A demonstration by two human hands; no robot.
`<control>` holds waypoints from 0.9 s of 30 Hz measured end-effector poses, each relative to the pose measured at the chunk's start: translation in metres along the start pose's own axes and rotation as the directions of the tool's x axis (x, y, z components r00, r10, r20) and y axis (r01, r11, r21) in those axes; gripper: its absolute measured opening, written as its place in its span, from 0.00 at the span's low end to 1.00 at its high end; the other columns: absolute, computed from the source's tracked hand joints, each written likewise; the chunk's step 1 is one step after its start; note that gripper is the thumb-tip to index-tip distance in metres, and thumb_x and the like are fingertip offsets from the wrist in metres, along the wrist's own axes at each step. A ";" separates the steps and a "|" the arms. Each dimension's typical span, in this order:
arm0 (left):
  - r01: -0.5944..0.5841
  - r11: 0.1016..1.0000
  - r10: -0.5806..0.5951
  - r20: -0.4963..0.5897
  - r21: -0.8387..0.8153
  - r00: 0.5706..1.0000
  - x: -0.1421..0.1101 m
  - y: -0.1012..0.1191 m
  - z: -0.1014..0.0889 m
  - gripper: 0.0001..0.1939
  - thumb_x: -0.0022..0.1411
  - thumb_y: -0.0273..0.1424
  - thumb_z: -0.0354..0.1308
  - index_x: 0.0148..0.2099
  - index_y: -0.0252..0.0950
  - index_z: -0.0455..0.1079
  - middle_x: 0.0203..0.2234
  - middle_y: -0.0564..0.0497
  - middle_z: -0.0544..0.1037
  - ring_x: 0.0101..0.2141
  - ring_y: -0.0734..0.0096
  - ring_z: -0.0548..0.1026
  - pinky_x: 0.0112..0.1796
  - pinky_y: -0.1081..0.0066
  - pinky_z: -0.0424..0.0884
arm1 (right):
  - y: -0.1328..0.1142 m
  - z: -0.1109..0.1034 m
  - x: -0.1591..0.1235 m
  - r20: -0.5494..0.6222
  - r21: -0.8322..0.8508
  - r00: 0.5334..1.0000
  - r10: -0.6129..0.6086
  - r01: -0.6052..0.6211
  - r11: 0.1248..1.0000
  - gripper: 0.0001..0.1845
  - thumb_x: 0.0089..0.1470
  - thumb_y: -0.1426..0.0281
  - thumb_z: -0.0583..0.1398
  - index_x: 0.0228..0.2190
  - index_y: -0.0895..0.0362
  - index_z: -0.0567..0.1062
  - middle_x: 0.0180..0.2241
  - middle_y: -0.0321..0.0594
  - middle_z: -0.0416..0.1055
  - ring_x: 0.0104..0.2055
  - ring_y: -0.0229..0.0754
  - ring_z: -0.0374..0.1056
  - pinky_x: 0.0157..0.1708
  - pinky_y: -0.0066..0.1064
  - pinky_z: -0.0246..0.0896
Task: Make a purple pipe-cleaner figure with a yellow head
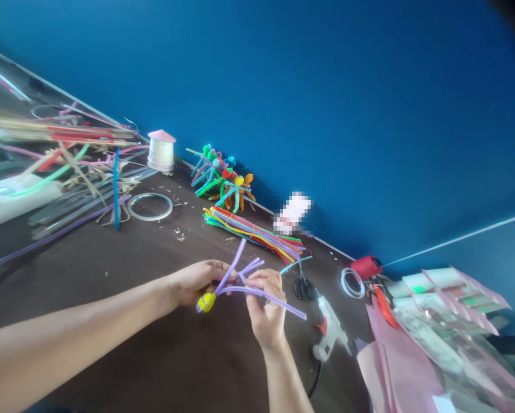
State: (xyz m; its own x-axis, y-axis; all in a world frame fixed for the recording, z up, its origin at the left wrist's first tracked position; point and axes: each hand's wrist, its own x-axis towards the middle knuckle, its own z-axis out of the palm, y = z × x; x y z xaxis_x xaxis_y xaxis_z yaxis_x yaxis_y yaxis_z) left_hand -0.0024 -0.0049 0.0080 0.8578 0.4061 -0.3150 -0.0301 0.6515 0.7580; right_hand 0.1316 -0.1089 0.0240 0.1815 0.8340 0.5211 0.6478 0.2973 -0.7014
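Head | left hand, right hand: gripping purple stems | pink-topped white cup: inside hidden

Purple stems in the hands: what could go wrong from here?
The purple stems splay in several directions between the left hand and right hand, so one might bend out of place. The yellow piece sits near one end and might slip if the grip loosens. The glue gun and black scissors lie near the right hand, so a wide swing could knock them.

Craft workspace: glue gun, scissors
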 end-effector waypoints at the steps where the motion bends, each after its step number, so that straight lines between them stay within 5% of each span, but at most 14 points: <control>1: 0.002 0.999 -0.002 0.003 -0.037 1.000 0.000 0.000 -0.001 0.07 0.46 0.29 0.58 0.24 0.28 0.67 0.13 0.52 0.69 0.11 0.88 0.52 0.12 0.82 0.41 | 0.001 0.001 0.000 -0.009 0.031 0.999 0.047 -0.047 0.998 0.07 0.47 0.75 0.56 0.29 0.55 0.73 0.31 0.39 0.67 0.38 0.42 0.62 0.39 0.36 0.57; 5: -0.010 0.996 0.011 0.017 -0.093 1.000 -0.001 0.000 0.000 0.06 0.47 0.28 0.58 0.26 0.29 0.66 0.14 0.51 0.70 0.11 0.89 0.50 0.12 0.81 0.39 | 0.009 0.006 -0.003 0.010 0.308 0.962 0.271 -0.261 0.915 0.05 0.48 0.72 0.58 0.28 0.55 0.74 0.28 0.37 0.65 0.33 0.39 0.62 0.34 0.31 0.57; 10: -0.033 0.993 0.043 0.078 -0.116 0.996 -0.003 -0.001 0.001 0.06 0.48 0.28 0.58 0.25 0.29 0.64 0.15 0.50 0.69 0.13 0.87 0.54 0.13 0.81 0.42 | 0.018 0.012 -0.003 0.165 0.713 0.839 0.519 -0.465 0.524 0.03 0.41 0.71 0.63 0.24 0.57 0.74 0.24 0.34 0.67 0.27 0.35 0.62 0.30 0.27 0.55; 15: -0.006 1.000 0.007 0.177 -0.007 0.984 -0.002 -0.004 -0.005 0.08 0.49 0.30 0.58 0.28 0.29 0.66 0.15 0.51 0.69 0.13 0.85 0.56 0.14 0.80 0.43 | 0.019 0.013 -0.002 0.370 0.767 0.746 0.553 -0.582 0.271 0.05 0.40 0.71 0.63 0.21 0.59 0.72 0.18 0.32 0.65 0.21 0.31 0.58 0.23 0.24 0.54; 19: 0.033 0.993 -0.060 0.241 0.114 0.969 -0.004 -0.003 -0.005 0.07 0.47 0.30 0.58 0.27 0.29 0.67 0.12 0.51 0.69 0.11 0.84 0.56 0.12 0.80 0.42 | 0.019 0.013 -0.002 0.461 0.706 0.687 0.562 -0.667 0.236 0.06 0.38 0.71 0.64 0.22 0.60 0.72 0.16 0.33 0.66 0.18 0.31 0.58 0.19 0.23 0.53; 27: 0.160 0.926 -0.260 0.270 0.341 0.927 -0.008 0.002 0.000 0.06 0.43 0.27 0.56 0.23 0.28 0.70 0.07 0.52 0.67 0.09 0.80 0.58 0.10 0.79 0.46 | 0.017 0.008 0.001 0.540 0.575 0.636 0.552 -0.757 0.309 0.08 0.34 0.70 0.66 0.20 0.59 0.72 0.14 0.30 0.65 0.14 0.29 0.58 0.15 0.21 0.52</control>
State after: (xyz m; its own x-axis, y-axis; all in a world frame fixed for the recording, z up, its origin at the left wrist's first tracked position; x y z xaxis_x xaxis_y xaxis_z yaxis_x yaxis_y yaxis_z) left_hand -0.0095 -0.0069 0.0125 0.9417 0.0341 -0.3348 0.2846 0.4504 0.8463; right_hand 0.1369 -0.0994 0.0088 0.0730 0.9451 -0.3184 -0.3631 -0.2722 -0.8911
